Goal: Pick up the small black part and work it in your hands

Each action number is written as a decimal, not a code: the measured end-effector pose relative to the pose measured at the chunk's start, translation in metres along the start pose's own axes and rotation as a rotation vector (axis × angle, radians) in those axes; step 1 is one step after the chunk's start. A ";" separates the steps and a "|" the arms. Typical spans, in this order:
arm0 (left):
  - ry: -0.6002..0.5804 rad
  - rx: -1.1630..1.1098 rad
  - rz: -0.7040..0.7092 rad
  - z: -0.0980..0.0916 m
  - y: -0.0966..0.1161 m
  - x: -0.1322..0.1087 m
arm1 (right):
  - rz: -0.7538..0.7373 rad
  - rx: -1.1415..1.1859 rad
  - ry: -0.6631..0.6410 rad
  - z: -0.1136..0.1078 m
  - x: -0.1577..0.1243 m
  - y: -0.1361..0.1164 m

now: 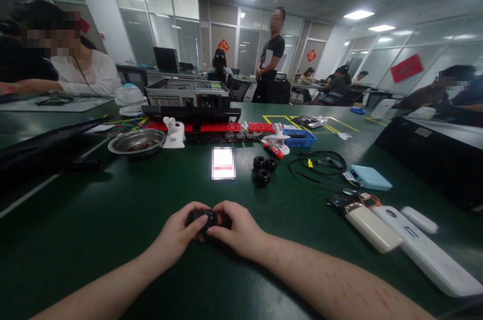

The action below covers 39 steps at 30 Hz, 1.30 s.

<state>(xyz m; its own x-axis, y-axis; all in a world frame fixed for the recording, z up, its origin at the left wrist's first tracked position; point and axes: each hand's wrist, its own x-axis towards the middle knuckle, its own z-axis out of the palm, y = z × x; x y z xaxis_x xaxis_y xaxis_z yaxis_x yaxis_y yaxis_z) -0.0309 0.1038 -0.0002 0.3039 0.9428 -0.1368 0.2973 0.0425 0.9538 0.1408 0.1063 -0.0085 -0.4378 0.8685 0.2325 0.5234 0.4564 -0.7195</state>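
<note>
Both hands meet low in the middle of the view, just above the green table, around a small black rounded part [208, 219]. My left hand [184, 224] grips it from the left, with the thumb laid across its front. From the right, my right hand [236, 227] curls its fingers and thumb round the other side. The fingers hide much of the part, so its exact kind does not show. Beyond my right hand, three black wheel-like parts [263, 177] with hollow centres sit grouped on the table. A pixelated white card [223, 163] lies straight ahead.
A metal bowl [136, 142] of small pieces stands left. Behind are an opened metal chassis [188, 92], red strips [221, 127], a red screwdriver [273, 150] and a blue tray [301, 138]. Cables [320, 166], a light-blue box [370, 177] and a white power bank [426, 249] lie right. Several people sit around.
</note>
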 end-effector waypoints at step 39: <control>-0.029 -0.031 -0.015 0.000 -0.007 0.000 | 0.014 0.023 -0.023 0.003 0.002 0.006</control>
<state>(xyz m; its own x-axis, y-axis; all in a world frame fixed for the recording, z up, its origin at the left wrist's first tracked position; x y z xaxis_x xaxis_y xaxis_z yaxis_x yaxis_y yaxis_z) -0.0326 0.1038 -0.0071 0.3264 0.9319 -0.1581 0.2742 0.0667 0.9593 0.1405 0.1106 -0.0146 -0.4470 0.8701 0.2077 0.5129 0.4395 -0.7374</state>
